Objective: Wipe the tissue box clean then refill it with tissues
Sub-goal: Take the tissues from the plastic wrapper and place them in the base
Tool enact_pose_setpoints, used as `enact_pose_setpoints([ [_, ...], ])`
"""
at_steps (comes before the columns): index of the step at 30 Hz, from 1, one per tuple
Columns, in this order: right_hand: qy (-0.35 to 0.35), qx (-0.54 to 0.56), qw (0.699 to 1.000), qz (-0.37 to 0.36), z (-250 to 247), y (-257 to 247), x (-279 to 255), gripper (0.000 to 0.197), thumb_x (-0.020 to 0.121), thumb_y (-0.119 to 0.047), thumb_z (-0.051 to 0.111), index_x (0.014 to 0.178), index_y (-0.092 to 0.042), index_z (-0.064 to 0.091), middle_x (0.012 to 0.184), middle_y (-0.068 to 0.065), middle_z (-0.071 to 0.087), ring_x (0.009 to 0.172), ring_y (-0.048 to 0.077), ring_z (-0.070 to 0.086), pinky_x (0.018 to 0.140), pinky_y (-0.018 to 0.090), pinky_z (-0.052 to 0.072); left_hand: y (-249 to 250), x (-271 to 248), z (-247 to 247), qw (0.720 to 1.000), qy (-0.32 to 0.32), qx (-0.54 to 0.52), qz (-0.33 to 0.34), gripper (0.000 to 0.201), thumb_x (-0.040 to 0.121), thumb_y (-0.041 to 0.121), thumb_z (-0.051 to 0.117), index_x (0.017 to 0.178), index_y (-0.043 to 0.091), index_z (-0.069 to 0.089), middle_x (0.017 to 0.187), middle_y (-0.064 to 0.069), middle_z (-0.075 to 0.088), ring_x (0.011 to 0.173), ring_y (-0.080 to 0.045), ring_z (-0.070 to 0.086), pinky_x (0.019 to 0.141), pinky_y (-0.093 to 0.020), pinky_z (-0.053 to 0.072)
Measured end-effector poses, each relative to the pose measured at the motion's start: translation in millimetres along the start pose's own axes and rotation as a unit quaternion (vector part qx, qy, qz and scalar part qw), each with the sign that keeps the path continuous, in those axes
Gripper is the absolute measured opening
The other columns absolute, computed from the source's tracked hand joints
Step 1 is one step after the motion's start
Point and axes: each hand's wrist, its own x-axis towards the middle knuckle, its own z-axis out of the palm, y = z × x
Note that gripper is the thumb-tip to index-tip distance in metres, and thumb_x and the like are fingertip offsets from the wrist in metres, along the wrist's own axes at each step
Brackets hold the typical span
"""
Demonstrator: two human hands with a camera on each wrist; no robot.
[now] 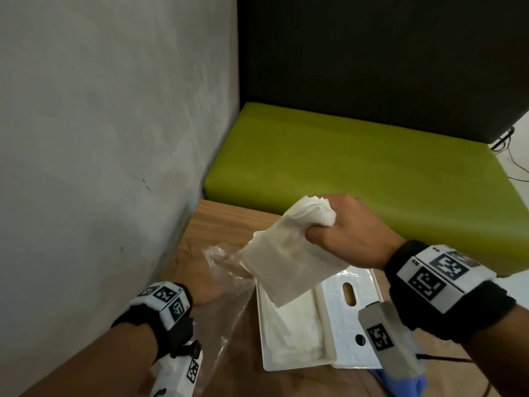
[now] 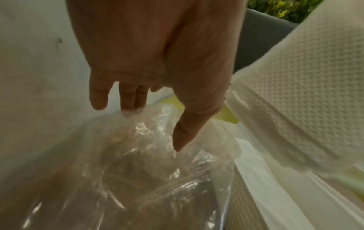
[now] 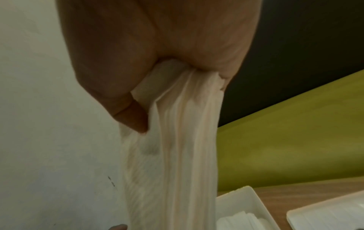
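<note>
Above the far end of the tissue box (image 1: 267,333), my right hand (image 1: 347,227) is fisted around a thick stack of tissues (image 1: 289,259); the grip bunches the stack's upper end, and the rest hangs down and leftward, its lower edge over the box. From the right wrist view I see the folded layers fanning out below the curled fingers (image 3: 130,115).

To the left, my left hand (image 1: 204,285) pinches the top of a clear plastic bag (image 1: 226,308): in the left wrist view the fingers (image 2: 128,99) touch the crinkled film and the thumb comes down on it, so this grip holds the bag's mouth. The bag droops toward me onto the wooden tabletop (image 1: 217,222), just beside the box's left side.

The white tissue box lies open on the tabletop with some tissues already inside it. Touching its right side lies its flat white lid (image 1: 349,319), which has an oval slot and a round hole. Near the lid's near-right corner I see something blue (image 1: 400,382), partly hidden by my wrist camera.

Beyond the tabletop's far edge sits a green bench seat (image 1: 357,167) with a dark backrest (image 1: 372,53), and a grey wall (image 1: 100,110) runs along the left.
</note>
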Motion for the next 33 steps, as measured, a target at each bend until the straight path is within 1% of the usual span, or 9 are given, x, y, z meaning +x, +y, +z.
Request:
enact_pose_setpoints([
  [2, -0.023, 0.005, 1.000, 0.004, -2.3, -0.4, -1.5, 0.003, 0.072, -0.019, 0.061, 0.070, -0.017, 0.060, 0.066, -0.004, 0.065, 0.061, 0.014, 0.058, 0.049, 0.024, 0.042, 3.3, -10.4, -7.2, 0.997, 0.051, -0.032, 0.037, 0.106, 0.069, 0.050, 0.070, 0.151, 0.018, 0.011, 0.151, -0.014, 0.030, 0.137, -0.035, 0.035, 0.109, -0.049, 0.037],
  [5, -0.070, -0.013, 0.997, 0.007, -6.4, 0.3, -3.2, 0.009, 0.072, -0.019, 0.063, 0.066, -0.014, 0.057, 0.063, -0.001, 0.063, 0.058, 0.014, 0.057, 0.047, 0.025, 0.043, 20.8, -28.2, -19.2, 0.956, 0.106, -0.150, 0.228, 0.096, 0.062, 0.037, 0.067, 0.148, 0.026, 0.026, 0.146, -0.005, 0.039, 0.133, -0.027, 0.041, 0.106, -0.049, 0.043],
  [9, -0.125, -0.018, 0.992, 0.005, -11.0, 3.7, -3.8, 0.014, 0.065, -0.027, 0.062, 0.061, -0.018, 0.053, 0.057, -0.005, 0.058, 0.052, 0.008, 0.052, 0.045, 0.023, 0.038, 67.7, -62.8, -29.6, 0.903, -0.115, -0.245, 0.334, 0.098, 0.057, 0.028, 0.076, 0.144, 0.039, 0.032, 0.137, 0.005, 0.053, 0.126, -0.017, 0.051, 0.102, -0.044, 0.048],
  [11, -0.134, -0.002, 0.991, 0.005, -14.0, 4.4, -5.6, 0.011, 0.061, -0.031, 0.060, 0.063, -0.022, 0.053, 0.060, -0.008, 0.059, 0.054, 0.006, 0.054, 0.047, 0.022, 0.039, 83.4, -73.4, -25.7, 0.870, -0.188, -0.323, 0.321, 0.081, 0.064, 0.019, 0.079, 0.134, 0.038, 0.045, 0.123, 0.007, 0.064, 0.117, -0.013, 0.060, 0.097, -0.041, 0.053],
  [15, -0.119, 0.083, 0.989, 0.012, -17.4, 13.4, -11.2, 0.022, 0.066, -0.026, 0.064, 0.087, -0.027, 0.059, 0.083, -0.004, 0.066, 0.075, 0.015, 0.064, 0.060, 0.034, 0.055, 91.0, -82.5, -15.2, 0.867, -0.155, -0.395, 0.262, 0.034, 0.081, 0.012, 0.077, 0.111, 0.024, 0.065, 0.103, 0.005, 0.075, 0.098, -0.009, 0.070, 0.082, -0.029, 0.056],
  [22, 0.034, 0.252, 0.960, 0.118, 11.0, 46.3, -11.9, 0.048, 0.081, -0.030, 0.068, 0.124, -0.032, 0.045, 0.104, 0.001, 0.060, 0.083, 0.014, 0.059, 0.060, 0.030, 0.046, 81.3, -84.5, 16.3, 0.831, -0.126, -0.532, 0.105, 0.035, 0.083, 0.021, 0.075, 0.116, 0.021, 0.065, 0.110, -0.003, 0.075, 0.103, -0.025, 0.071, 0.094, -0.054, 0.053],
  [26, -0.067, 0.218, 0.956, 0.184, 48.5, 65.7, -26.1, 0.069, 0.082, -0.058, 0.058, 0.137, -0.031, 0.027, 0.107, -0.003, 0.063, 0.096, 0.014, 0.062, 0.088, 0.040, 0.052, 78.4, -69.0, 34.6, 0.804, -0.125, -0.579, 0.049, 0.033, 0.088, 0.017, 0.070, 0.121, 0.019, 0.062, 0.111, -0.005, 0.075, 0.104, -0.027, 0.070, 0.096, -0.053, 0.052],
  [29, -0.153, 0.181, 0.942, 0.238, 79.3, 80.4, -32.8, 0.078, 0.071, -0.069, 0.051, 0.135, -0.029, 0.031, 0.117, -0.001, 0.063, 0.106, 0.021, 0.061, 0.096, 0.046, 0.047, 80.9, -54.9, 50.6, 0.815, -0.142, -0.561, 0.015, 0.033, 0.093, 0.012, 0.063, 0.125, 0.017, 0.059, 0.114, -0.005, 0.074, 0.106, -0.027, 0.070, 0.097, -0.052, 0.052],
  [33, -0.159, 0.092, 0.944, 0.276, 103.4, 93.2, -31.9, 0.052, 0.084, -0.045, 0.044, 0.133, -0.029, 0.036, 0.118, -0.002, 0.062, 0.112, 0.023, 0.056, 0.105, 0.049, 0.035, 86.8, -39.1, 67.1, 0.878, -0.144, -0.455, 0.019, 0.033, 0.093, 0.012, 0.058, 0.125, 0.019, 0.057, 0.117, -0.002, 0.070, 0.106, -0.024, 0.066, 0.098, -0.049, 0.052],
])
